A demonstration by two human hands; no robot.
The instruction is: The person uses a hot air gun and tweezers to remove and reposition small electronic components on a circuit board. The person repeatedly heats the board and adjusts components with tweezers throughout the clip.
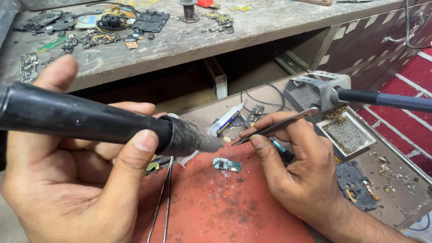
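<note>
L hand (67, 180) wraps black hot-air wand (90, 123); R hand (297, 173) pinches tweezers (276, 127), tips near wand nozzle, above small green board (227, 165).

Glue tube (228, 120), soldering stand (315, 87), scattered parts (96, 38)

**Layout around the hands**

Left hand (67, 180) wrapped around hot-air tool (99, 123), nozzle toward right hand (292, 171). Tweezers (276, 127) in right hand, tips just beside nozzle. Small circuit board (227, 165) on mat (216, 211), below and between both. Glue tube (227, 120) behind. Soldering stand (317, 90) behind right hand; tray (348, 135) to its right.
</note>
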